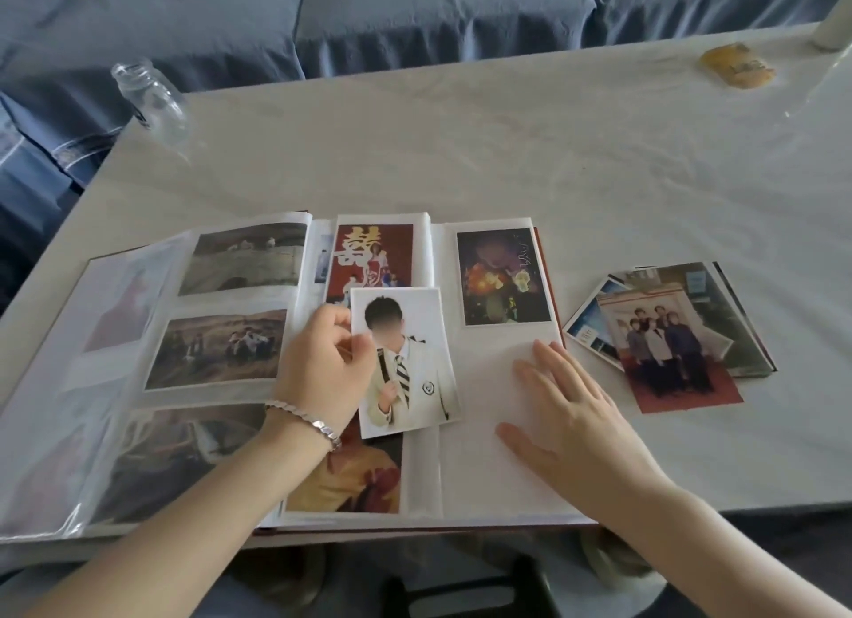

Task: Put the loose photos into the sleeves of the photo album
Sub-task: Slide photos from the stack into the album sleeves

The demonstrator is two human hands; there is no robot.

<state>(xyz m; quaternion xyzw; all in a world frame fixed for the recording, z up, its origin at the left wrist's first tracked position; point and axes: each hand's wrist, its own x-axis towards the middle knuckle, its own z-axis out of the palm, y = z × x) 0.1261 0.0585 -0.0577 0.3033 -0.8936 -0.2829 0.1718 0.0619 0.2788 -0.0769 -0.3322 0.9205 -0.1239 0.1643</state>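
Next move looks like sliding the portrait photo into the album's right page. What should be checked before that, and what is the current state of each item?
1. Grip: left hand pinches the portrait photo at its left edge: ok.
2. Page steadied: right hand lies flat on the right page of the photo album: ok.
3. Free sleeve: the page below the dark photo looks empty: ok.
4. Sleeve mouth open: cannot tell.
5. Alignment: the portrait photo lies tilted over the centre fold, not at a sleeve: not ok.
6. Remaining stock: loose photos piled right of the album: ok.
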